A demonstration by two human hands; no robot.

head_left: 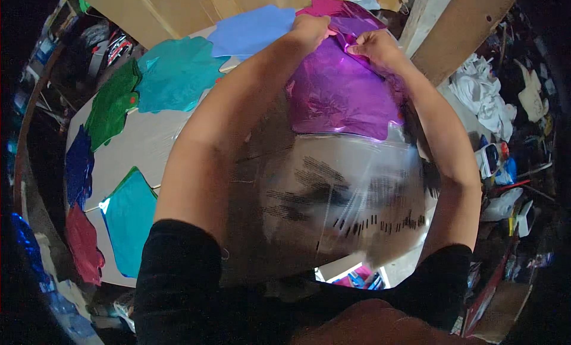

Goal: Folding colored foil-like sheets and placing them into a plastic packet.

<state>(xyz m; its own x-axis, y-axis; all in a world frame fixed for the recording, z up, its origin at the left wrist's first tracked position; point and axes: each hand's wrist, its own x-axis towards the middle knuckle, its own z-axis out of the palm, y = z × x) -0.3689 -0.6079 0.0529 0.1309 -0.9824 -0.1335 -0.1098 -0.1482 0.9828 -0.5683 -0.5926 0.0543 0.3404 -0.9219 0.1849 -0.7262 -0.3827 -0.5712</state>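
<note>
My left hand [311,32] reaches to the far side of the table, fingers closed at the far edge of a shiny purple foil sheet [345,95]. My right hand [377,49] pinches a folded part of the same purple foil, just right of the left hand. The foil lies flat on its near side, with a wavy outline, and is lifted and creased between my hands. Magenta foil [324,5] shows just beyond them. Nearer to me lies a clear plastic sheet [357,190] with black print, partly blurred.
Flat pieces in light blue [253,31], teal [178,74], green [113,104], dark blue [79,167] and dark red [84,244] lie along the table's left side [148,140]. Another teal piece [128,226] sits near my left elbow. White cloth [485,95] and clutter lie right.
</note>
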